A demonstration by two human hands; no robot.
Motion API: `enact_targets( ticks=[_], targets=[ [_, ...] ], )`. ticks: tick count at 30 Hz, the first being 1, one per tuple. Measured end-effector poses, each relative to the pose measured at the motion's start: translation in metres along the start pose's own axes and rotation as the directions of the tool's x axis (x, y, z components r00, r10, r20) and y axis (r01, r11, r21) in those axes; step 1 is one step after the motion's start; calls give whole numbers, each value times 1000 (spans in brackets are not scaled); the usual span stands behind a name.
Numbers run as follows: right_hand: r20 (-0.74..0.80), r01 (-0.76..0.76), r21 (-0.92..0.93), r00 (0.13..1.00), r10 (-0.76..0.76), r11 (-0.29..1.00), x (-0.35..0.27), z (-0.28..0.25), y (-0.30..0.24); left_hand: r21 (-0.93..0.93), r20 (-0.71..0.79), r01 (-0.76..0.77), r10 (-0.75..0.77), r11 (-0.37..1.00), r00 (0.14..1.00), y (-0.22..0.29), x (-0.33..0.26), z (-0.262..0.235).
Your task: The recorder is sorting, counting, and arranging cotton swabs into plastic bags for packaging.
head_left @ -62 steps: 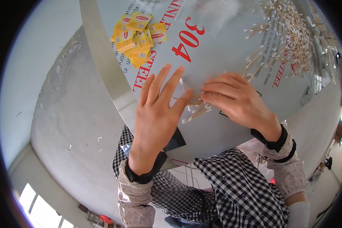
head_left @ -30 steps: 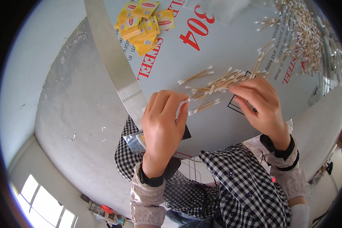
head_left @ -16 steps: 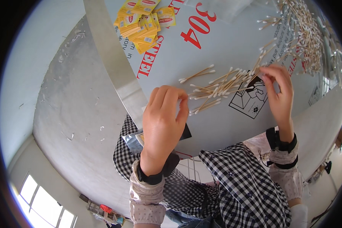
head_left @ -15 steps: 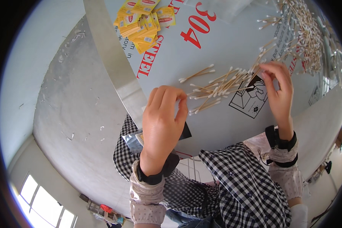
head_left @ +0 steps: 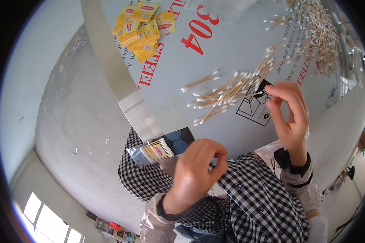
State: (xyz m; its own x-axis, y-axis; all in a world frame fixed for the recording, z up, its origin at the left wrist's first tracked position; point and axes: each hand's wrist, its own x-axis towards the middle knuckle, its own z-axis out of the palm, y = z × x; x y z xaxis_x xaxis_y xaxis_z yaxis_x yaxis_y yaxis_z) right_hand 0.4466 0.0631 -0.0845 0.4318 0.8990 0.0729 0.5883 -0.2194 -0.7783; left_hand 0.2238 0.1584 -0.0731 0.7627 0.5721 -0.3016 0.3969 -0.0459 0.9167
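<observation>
Close to the table's near edge, my left hand point(head_left: 196, 174) is curled, its thumb and forefinger brought together; whatever they may pinch is hidden. Just left of it a clear packet of cotton swabs point(head_left: 156, 150) with a yellow label lies at the table corner. My right hand point(head_left: 291, 117) is over the tabletop, thumb and forefinger apart and nothing seen between them. Its fingertips are just right of a loose group of cotton swabs point(head_left: 231, 91), which lie roughly side by side with white tips at both ends. Two or so swabs point(head_left: 200, 81) rest slightly apart from that group.
A large heap of loose swabs point(head_left: 318, 38) spreads over the far right. Yellow printed cards point(head_left: 140, 32) are piled at the far left. Clear plastic point(head_left: 227, 6) lies at the far edge of view. A metal strip point(head_left: 109, 73) borders the grey tabletop point(head_left: 162, 105) on the left.
My left hand has drawn back toward me and to the right, uncovering the swab packet. My right hand has come away from the swabs, with thumb and forefinger apart. The view has shifted slightly.
</observation>
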Motion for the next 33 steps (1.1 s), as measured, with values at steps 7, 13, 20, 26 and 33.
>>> enact_targets(
  ticks=[7, 13, 20, 26, 33],
  targets=[
    [662, -789, 457, 610, 435, 410, -26, -12, -25, -4, -265, -244, 235, 970, 935, 3, 10, 54],
    [536, -815, 434, 576, 617, 384, -72, -51, 5, -4, -128, -280, 277, 960, 952, 8, 18, 60],
    [167, -157, -887, 767, 619, 435, -162, -139, 27, 638, -166, -92, 254, 764, 953, -22, 53, 22],
    [222, -64, -462, 957, 185, 885, -45, -62, 1, 739, -119, -107, 285, 665, 951, -41, 52, 14],
    [356, 506, -270, 843, -403, 819, 42, 18, 20, 637, -179, -203, 399, 744, 899, -44, 48, 15]
  ],
)
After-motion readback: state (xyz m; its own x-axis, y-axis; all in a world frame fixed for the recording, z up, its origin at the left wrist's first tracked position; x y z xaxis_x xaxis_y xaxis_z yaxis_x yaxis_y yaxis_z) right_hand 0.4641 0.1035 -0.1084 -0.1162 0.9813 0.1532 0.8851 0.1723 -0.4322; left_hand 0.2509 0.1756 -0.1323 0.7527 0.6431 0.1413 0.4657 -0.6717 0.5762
